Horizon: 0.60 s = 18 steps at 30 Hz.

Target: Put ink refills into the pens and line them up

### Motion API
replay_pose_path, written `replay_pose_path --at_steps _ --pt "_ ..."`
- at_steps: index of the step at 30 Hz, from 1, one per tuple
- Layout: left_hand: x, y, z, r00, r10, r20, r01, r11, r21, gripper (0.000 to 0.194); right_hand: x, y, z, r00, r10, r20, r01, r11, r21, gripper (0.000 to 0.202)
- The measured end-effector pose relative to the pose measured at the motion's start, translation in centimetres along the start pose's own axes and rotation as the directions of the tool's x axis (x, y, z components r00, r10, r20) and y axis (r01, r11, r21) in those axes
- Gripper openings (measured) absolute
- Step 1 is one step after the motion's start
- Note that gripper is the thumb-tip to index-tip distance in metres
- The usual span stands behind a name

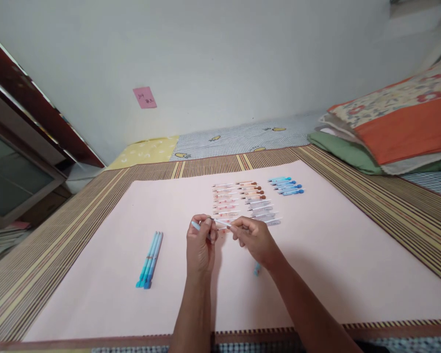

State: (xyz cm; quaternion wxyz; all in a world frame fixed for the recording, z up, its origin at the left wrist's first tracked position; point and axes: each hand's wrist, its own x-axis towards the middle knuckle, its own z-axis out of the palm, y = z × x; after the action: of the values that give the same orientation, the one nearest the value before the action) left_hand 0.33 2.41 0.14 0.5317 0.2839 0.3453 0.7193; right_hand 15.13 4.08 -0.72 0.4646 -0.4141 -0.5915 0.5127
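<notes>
My left hand (202,238) is closed around a light blue pen barrel (195,225), whose end shows beside the thumb. Between the fingertips of my right hand (252,238) is a thin white pen refill (221,222). The refill's other end reaches the left thumb and fingertips; whether it enters the barrel there, I cannot tell. A small light blue pen part (257,268) lies on the pink sheet beside my right wrist. Several blue pens (149,260) lie side by side left of my hands.
Beyond my hands, pen parts and refills lie in rows: pinkish (226,201), brown-tipped (252,190), grey (264,211) and blue (286,186). The pink sheet (106,274) covers a striped mat (73,220). Folded bedding (407,122) is piled at right, near the wall (224,59).
</notes>
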Motion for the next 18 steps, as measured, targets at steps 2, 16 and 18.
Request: replay_pose_path --at_steps 2,16,18 --pt "0.0 0.2 0.1 1.0 -0.001 0.005 0.001 1.0 0.006 0.019 0.0 0.1 0.1 1.0 0.008 0.013 -0.008 1.0 0.018 0.019" --pt "1.1 1.9 -0.2 0.925 -0.322 -0.2 0.178 0.835 -0.52 0.022 0.3 -0.2 -0.5 0.999 0.048 0.013 -0.049 0.989 0.136 0.024" --pt "1.3 2.3 -0.6 0.907 -0.337 -0.254 0.15 0.82 -0.553 0.024 0.2 -0.3 -0.7 0.997 0.062 0.041 -0.066 0.993 0.096 0.022"
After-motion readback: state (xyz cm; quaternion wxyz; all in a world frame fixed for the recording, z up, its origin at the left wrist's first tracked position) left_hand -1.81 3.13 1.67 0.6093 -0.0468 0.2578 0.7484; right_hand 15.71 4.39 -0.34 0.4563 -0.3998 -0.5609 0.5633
